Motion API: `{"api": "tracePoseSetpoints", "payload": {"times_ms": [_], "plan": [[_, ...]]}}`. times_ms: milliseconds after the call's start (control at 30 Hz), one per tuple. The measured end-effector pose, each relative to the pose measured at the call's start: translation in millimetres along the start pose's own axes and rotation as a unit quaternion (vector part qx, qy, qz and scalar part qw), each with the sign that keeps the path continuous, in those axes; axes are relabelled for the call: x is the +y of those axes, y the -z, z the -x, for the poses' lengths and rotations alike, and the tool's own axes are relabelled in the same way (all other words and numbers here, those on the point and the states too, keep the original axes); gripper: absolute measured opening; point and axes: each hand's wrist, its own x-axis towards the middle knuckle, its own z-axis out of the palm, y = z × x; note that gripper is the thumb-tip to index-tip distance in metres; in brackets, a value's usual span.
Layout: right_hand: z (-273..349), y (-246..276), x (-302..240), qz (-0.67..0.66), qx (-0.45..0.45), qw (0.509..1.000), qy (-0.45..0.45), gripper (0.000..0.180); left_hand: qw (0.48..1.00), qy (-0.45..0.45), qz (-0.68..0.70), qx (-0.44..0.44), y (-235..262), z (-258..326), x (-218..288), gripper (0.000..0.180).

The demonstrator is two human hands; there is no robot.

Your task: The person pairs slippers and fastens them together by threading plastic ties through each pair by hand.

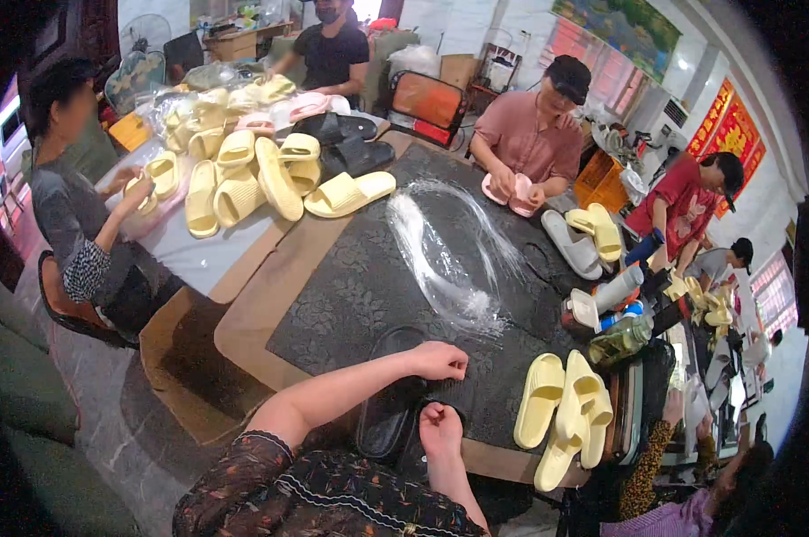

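Observation:
Just in front of me, at the table's near edge, lies a pair of black slippers: the left slipper [385, 413] shows its dark sole, while the right one is partly covered by my arms. My left hand [440, 361] reaches across above them with its fingers curled closed. Below it, my right hand [440, 424] is palm up over the right slipper, its fingers bent in. Whatever either hand pinches is too dark or too small to make out. Transparent plastic bags [431, 259] lie crumpled on the dark patterned mat [333, 295] beyond my hands.
Yellow slippers [540, 400] lie near my right; bottles [621, 288] stand behind them. Grey slippers [570, 243] are farther back. A large pile of yellow slippers [243, 192] covers the far left. Opposite, a person [534, 134] handles pink slippers [522, 195]; another person [73, 197] sits left.

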Motion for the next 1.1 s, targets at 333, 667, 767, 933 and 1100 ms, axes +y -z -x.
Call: {"api": "tracePoseSetpoints", "payload": {"times_ms": [333,667,767,933,1100], "plan": [[44,7,-24,0.272,-0.131,0.952,0.048,0.013,0.972,0.045,0.147,0.179,-2,9,-4,0.019],[18,-49,-68,0.57,-0.144,0.77,0.249,0.023,0.896,0.036,0.36,0.257,2,4,-20,0.016],[-13,-65,-63,0.571,-0.171,0.752,0.282,0.027,0.882,0.042,0.38,0.275,0,3,-26,0.016],[-56,-71,-45,0.587,-0.207,0.728,0.288,0.026,0.85,0.031,0.442,0.284,2,7,-22,0.016],[-66,-58,-47,0.571,-0.181,0.754,0.269,0.014,0.831,0.052,0.467,0.298,2,8,-20,0.017]]}}
